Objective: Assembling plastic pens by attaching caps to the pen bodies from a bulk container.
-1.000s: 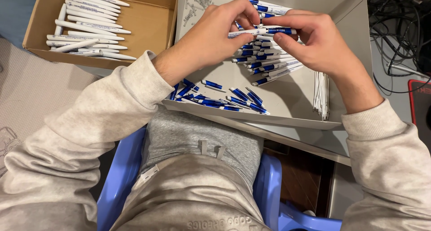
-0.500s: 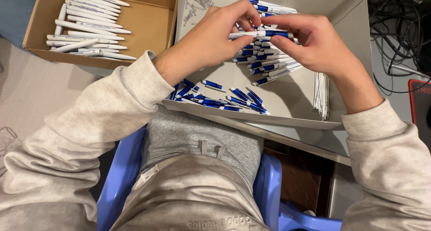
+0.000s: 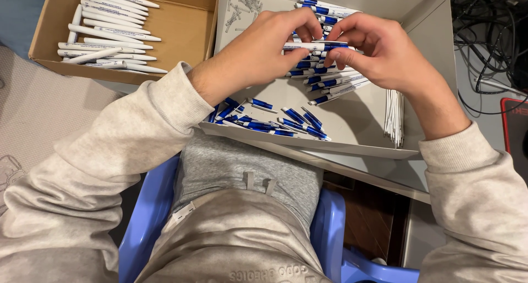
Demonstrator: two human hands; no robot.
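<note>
Little has shifted: both hands, left [image 3: 264, 52] and right [image 3: 385, 55], stay pinched on one pen [image 3: 314, 45] at upper centre, assembly unfinished.

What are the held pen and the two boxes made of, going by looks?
Pen between left hand and right hand: probably smooth plastic, white barrel, glossy blue end. Brown box: plain cardboard, matte, with folded flaps. Grey tray: likely grey paperboard, thin bent walls, dull surface.

Both hands, left hand [image 3: 258, 52] and right hand [image 3: 382, 52], are gripping one pen [image 3: 313, 45] over a grey tray [image 3: 363, 123] of pens.
</note>
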